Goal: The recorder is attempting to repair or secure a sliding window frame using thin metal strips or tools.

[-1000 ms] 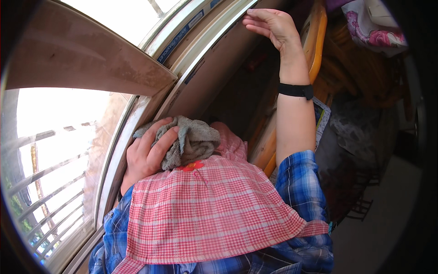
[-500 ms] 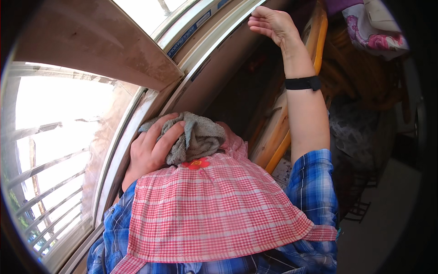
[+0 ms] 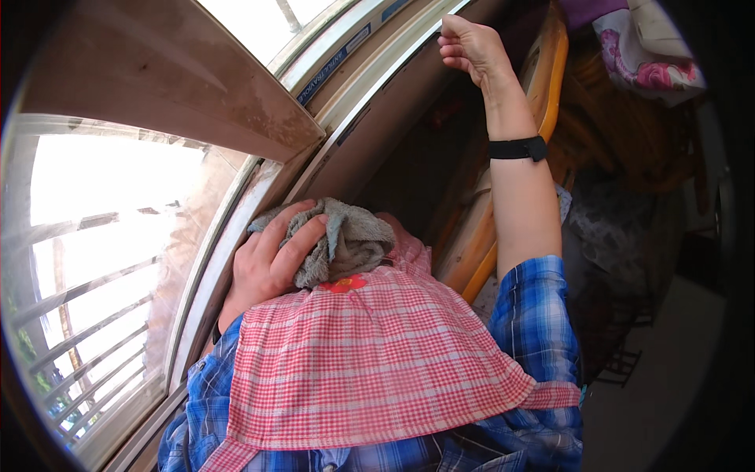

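My left hand [image 3: 259,263] is closed round a bunched grey towel [image 3: 346,240], held against the lower part of the window frame [image 3: 259,185]. Two of its fingers lie over the folds, and the rest are partly hidden. Raised high on the far side, my right hand [image 3: 473,49] has its fingers curled in beside the long pale edge of the frame. Nothing shows between those fingers. A black band [image 3: 517,149] circles the right wrist.
Barred window glass [image 3: 94,259] fills the left, below a wide brown frame piece [image 3: 165,75]. A varnished wooden rail [image 3: 543,86] runs close along my right forearm. Flowered fabric [image 3: 653,59] lies at the far right. My red checked apron [image 3: 370,362] covers the near middle.
The fingers of my right hand have curled in from a straighter pose. My left hand and the towel show slightly farther right, along with the window frame.
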A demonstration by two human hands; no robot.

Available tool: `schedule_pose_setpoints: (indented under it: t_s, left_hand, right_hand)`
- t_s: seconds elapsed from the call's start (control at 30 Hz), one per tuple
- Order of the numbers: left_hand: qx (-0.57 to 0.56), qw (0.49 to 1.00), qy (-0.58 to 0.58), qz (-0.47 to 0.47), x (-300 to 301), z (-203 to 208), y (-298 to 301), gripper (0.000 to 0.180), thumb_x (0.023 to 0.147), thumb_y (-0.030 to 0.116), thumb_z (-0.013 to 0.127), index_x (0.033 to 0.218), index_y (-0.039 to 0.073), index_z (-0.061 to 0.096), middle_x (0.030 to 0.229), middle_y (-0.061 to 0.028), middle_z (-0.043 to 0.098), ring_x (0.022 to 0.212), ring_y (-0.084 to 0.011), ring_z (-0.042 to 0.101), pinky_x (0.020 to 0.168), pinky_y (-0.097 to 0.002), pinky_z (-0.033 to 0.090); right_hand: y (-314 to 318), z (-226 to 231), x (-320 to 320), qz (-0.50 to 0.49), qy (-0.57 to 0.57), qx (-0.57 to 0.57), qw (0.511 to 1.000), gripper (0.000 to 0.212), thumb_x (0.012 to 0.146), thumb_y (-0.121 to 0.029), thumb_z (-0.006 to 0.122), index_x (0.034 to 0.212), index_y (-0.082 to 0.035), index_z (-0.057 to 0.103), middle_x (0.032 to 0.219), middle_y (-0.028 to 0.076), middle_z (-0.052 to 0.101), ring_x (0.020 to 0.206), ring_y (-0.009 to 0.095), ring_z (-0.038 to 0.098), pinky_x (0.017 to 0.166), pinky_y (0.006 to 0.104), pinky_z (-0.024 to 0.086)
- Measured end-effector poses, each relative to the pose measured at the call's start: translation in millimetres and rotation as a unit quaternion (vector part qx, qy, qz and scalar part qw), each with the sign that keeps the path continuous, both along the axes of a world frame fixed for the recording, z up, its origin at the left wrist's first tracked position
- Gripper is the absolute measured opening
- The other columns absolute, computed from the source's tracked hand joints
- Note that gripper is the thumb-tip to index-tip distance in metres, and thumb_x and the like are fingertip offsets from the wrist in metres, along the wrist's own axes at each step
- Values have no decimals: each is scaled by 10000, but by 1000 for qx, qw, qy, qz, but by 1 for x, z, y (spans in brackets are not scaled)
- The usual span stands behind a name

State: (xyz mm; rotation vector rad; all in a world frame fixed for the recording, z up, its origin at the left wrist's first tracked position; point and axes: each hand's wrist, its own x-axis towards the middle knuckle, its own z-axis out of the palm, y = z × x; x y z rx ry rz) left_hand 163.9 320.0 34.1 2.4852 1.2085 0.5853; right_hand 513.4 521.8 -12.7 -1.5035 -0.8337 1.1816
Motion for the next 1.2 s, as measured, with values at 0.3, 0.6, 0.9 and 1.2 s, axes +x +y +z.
schedule_pose_setpoints:
  t_s: [0.3, 0.6, 0.9, 1.2]
  left_hand:
    - [1, 1000, 28, -4, -1, -1, -1, 497, 816, 169, 689, 1304, 203, 602, 1340, -104, 605, 929, -308, 692, 790, -380, 562]
    - [2, 999, 47, -6, -2, -4, 1, 476, 828, 158, 670, 1298, 203, 613, 1334, -100, 610, 859, -284, 685, 762, -373, 560]
    - [17, 999, 41, -8, 1, -2, 2, 501, 807, 178, 699, 1300, 202, 613, 1329, -102, 613, 843, -287, 688, 749, -371, 558]
    - [8, 999, 39, -4, 0, -2, 0, 517, 802, 214, 726, 1305, 204, 604, 1331, -111, 610, 890, -313, 695, 784, -386, 559]
  right_hand:
    - [-25, -15, 18, 36, 103, 49, 993, 326, 841, -272, 793, 951, 15, 686, 828, 84, 699, 681, 126, 680, 612, 243, 599]
    - [-11, -12, 13, 53, 38, 37, 997, 335, 865, -269, 802, 1020, 3, 684, 883, 62, 699, 766, 125, 694, 687, 264, 620]
    - [-8, -12, 14, 92, 66, 53, 992, 188, 914, -186, 701, 901, -2, 669, 840, 76, 673, 738, 162, 683, 662, 292, 581]
    - [1, -16, 0, 46, -17, 27, 998, 218, 873, -220, 626, 716, -80, 567, 636, -15, 540, 502, 68, 488, 430, 246, 327]
